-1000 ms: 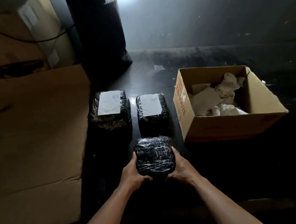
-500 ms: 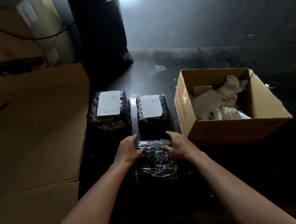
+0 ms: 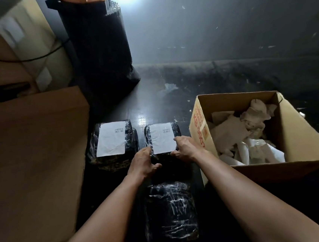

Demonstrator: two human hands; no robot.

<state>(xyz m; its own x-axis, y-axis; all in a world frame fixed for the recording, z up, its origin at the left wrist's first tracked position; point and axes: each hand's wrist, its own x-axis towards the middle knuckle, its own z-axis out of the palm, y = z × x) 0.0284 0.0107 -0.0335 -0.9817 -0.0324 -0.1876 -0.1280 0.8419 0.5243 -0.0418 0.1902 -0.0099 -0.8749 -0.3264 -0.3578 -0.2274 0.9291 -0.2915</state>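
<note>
A dim packing room: cardboard boxes (image 3: 284, 128), wrapped labelled parcels (image 3: 114, 142), wrap roll (image 3: 98, 44).

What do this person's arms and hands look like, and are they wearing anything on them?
The left forearm and right forearm are bare all the way to the bottom edge of the picture, with no sleeve showing. The left hand and right hand have no gloves. No watch, bracelet or ring can be made out, though the light is dim.

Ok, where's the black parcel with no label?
Head view, bottom centre: the unlabelled parcel lies this side of the right-hand labelled parcel, left of the cardboard box.
</note>
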